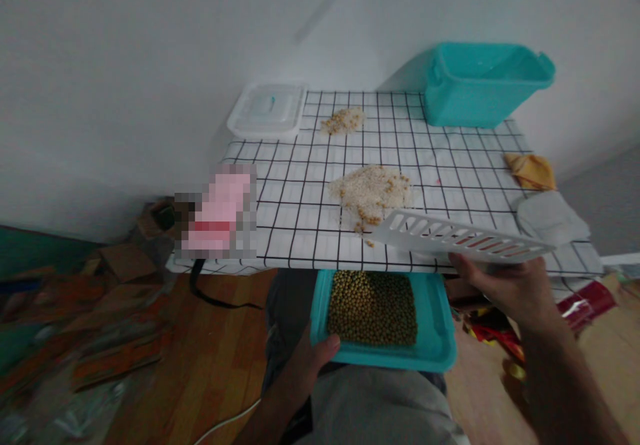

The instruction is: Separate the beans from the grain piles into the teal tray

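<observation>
The left hand [306, 365] grips the near left corner of a teal tray [440, 338], thumb hooked over the rim and fingers hidden underneath. The tray sits just below the near edge of the tabletop [300, 231], above the person's lap, and holds one flat layer of small yellow-green beans [373, 308] that stops short of the rim on every side.

The right hand [505, 291] is closed on the near long edge of a white slotted scraper [450, 235], holding it almost level. The blade reaches away to the left of that hand, over the tabletop's near edge and above the tray's far side. Its tip lies just beside a pile of white grains mixed with beans [370, 191], though I cannot tell whether it touches.

Counted: two piles on the gridded cloth, the large one ahead of the scraper tip and a smaller brownish pile [343, 121] farther off. One clear lidded box [267, 110] stands at the far left corner, and one teal bin [483, 85] at the far right against the wall. Beyond the right hand, near the right edge, lie one yellow cloth [531, 170] and one grey cloth [550, 218].

Open cloth runs between the large pile and the left edge, and between the two piles. Cardboard and clutter lie on the wooden floor [215, 351] left of the left hand.
</observation>
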Tool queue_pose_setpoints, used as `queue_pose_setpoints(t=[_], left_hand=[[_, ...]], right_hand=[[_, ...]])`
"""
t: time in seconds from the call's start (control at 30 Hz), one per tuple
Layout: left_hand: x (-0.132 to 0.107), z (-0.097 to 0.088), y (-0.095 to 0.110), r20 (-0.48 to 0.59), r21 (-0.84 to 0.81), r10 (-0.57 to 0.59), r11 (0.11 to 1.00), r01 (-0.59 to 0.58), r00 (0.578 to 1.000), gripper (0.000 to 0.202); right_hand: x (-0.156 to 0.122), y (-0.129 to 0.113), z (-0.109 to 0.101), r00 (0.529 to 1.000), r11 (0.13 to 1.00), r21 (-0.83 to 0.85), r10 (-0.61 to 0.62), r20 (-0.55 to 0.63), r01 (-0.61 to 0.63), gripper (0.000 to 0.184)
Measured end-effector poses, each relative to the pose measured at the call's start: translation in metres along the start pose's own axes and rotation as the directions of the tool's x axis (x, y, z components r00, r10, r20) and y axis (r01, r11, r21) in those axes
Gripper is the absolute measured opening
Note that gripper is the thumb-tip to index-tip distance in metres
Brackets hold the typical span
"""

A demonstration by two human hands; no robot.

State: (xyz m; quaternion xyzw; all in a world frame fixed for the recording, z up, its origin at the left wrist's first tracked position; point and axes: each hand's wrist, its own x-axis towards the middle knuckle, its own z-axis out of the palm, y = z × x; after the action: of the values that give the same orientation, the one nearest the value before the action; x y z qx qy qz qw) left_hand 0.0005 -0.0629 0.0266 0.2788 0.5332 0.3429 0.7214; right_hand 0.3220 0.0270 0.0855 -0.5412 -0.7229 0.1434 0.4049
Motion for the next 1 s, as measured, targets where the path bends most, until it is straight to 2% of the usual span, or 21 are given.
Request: queue_pose_setpoints(t=[0.2, 0.5, 0.63, 0.77, 0.87, 0.93, 1.0], left_hand=[[0.001, 0.004, 0.0, -0.037, -0.002, 0.013, 1.0, -0.014, 0.999, 0.057], [-0.003, 0.014, 0.016, -0.085, 0.064, 0.095, 0.994, -0.089, 0.992, 0.027], [-0.003, 0.015, 0.015, -0.051, 0.029, 0.083, 0.996, -0.082, 0.995, 0.039], [-0.002, 0.013, 0.013, 0.007, 0.015, 0.033, 0.999, -0.033, 0.999, 0.05], [-0.002, 0.01, 0.012, 0.037, 0.015, 0.01, 1.0, -0.011, 0.999, 0.052], [-0.002, 0.009, 0.011, 0.043, 0.0, 0.015, 1.0, -0.015, 0.999, 0.055], [-0.001, 0.008, 0.008, 0.035, -0.031, 0.029, 0.999, -0.028, 0.999, 0.058]], right_hand=[[-0.007, -0.006, 0.001, 0.999, 0.999, 0.028, 0.039, 0.012, -0.039, 0.016], [-0.014, -0.01, 0.0, 0.999, 0.989, 0.146, 0.024, 0.036, -0.029, 0.023], [-0.019, -0.009, 0.001, 1.0, 0.99, 0.138, 0.024, 0.014, -0.026, 0.021], [-0.025, -0.015, 0.002, 0.995, 0.975, 0.201, 0.086, 0.055, -0.096, 0.007], [-0.028, -0.018, 0.0, 0.992, 0.968, 0.226, 0.093, 0.085, -0.11, 0.008], [-0.027, -0.015, -0.003, 0.997, 0.979, 0.192, 0.068, 0.03, -0.072, 0.012], [-0.025, -0.01, -0.007, 0.994, 0.992, 0.12, 0.051, -0.098, -0.039, 0.014]])
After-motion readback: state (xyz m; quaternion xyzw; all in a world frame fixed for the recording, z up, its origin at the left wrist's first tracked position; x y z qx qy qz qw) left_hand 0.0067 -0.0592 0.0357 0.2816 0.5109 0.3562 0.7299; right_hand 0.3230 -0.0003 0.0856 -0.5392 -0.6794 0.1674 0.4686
